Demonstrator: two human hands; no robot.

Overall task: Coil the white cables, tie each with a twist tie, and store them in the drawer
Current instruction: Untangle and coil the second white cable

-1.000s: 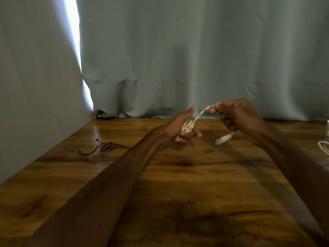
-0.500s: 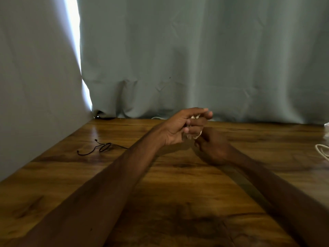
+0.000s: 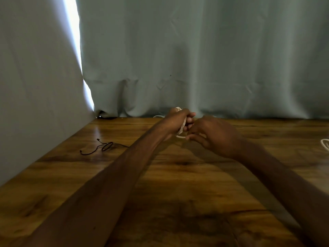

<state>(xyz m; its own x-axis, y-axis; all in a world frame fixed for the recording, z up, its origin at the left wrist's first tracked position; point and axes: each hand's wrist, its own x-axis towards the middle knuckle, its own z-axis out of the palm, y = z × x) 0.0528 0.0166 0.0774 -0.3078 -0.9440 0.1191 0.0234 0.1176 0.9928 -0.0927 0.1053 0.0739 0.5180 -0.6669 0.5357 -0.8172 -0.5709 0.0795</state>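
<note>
Head-cam watchers: so what have we got in the middle of the frame? We see the left hand (image 3: 175, 122) up off the wooden table (image 3: 178, 193), fingers curled tight.

Bench crew: yeah, we read it the same. It's wrapped round a bunched white cable (image 3: 181, 130). A bit of cable pokes out above the knuckles and a small loop hangs out underneath.

Head-cam watchers: and the right hand (image 3: 212, 135)?

Bench crew: it's just right of the left one, back of the hand toward us, fingers (image 3: 193, 139) loosely bent and spread. The tips sit right at that lower loop, but we honestly can't tell if they're pinching it or only next to it.

Head-cam watchers: anything else on the table?

Bench crew: a black twist tie (image 3: 105, 147) lies loose in the left middle of the frame, well apart from both hands, near the pale wall. A second white cable (image 3: 325, 143) peeks in at the right edge, mostly cut off. A grey-green curtain (image 3: 195, 50) fills the whole upper half, with a bright slit of light at upper left.
</note>
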